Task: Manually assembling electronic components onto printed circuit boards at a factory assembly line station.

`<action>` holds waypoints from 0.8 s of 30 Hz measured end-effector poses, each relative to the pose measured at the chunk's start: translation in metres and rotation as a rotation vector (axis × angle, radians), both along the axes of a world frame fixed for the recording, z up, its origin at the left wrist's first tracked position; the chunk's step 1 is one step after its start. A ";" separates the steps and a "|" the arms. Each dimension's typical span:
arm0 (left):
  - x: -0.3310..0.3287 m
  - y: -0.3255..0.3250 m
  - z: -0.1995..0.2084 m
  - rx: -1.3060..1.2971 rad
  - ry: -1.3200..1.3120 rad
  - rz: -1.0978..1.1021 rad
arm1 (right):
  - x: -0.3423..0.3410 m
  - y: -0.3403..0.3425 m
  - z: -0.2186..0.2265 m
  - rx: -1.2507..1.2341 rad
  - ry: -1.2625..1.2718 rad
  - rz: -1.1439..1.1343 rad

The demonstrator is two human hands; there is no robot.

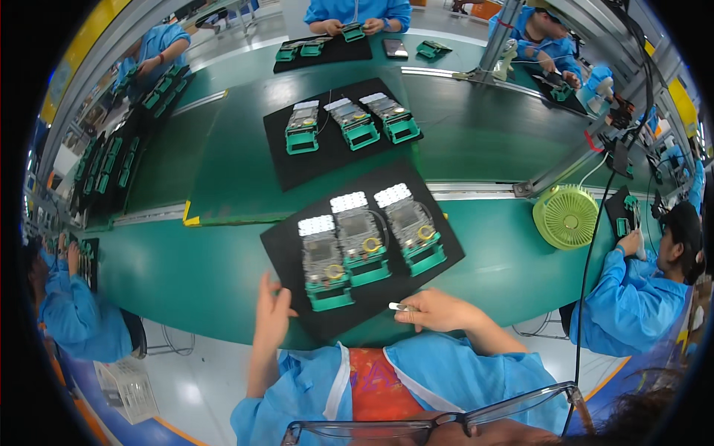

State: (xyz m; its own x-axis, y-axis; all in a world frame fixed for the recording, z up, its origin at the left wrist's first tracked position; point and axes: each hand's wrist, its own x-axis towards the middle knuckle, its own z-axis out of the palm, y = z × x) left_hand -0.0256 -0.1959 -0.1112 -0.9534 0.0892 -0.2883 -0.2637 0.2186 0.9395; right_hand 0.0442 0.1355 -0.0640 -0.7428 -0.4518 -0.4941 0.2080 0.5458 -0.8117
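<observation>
In front of me a black mat (349, 316) lies at an angle near the table's front edge. Three green-framed circuit-board assemblies rest on it: a left one (322, 260), a middle one (361, 236) and a right one (409, 224). Each has a white-dotted far end and a yellow ring. My left hand (272, 311) is open beside the mat's left edge, fingers apart and slightly blurred; whether it touches the mat I cannot tell. My right hand (439, 311) is closed on a small white-tipped tool (401, 307) over the mat's near right part; its exact kind is unclear.
Beyond lies a second black mat (297, 171) with three similar assemblies on the green conveyor belt (491, 134). A green fan (567, 216) stands to the right, near a metal post (554, 175) and hanging black cable (595, 256). Co-workers in blue sit around.
</observation>
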 end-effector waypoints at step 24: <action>-0.003 0.152 -0.002 0.456 -0.406 -0.756 | -0.041 0.145 -0.045 -0.700 0.160 -1.336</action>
State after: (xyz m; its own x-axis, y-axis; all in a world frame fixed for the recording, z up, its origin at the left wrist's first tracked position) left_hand -0.0290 -0.0441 -0.1128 -0.4337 0.8223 -0.3686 -0.5260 0.1011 0.8445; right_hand 0.0032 0.2800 -0.1093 -0.8086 0.4740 -0.3485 0.1102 -0.4598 -0.8812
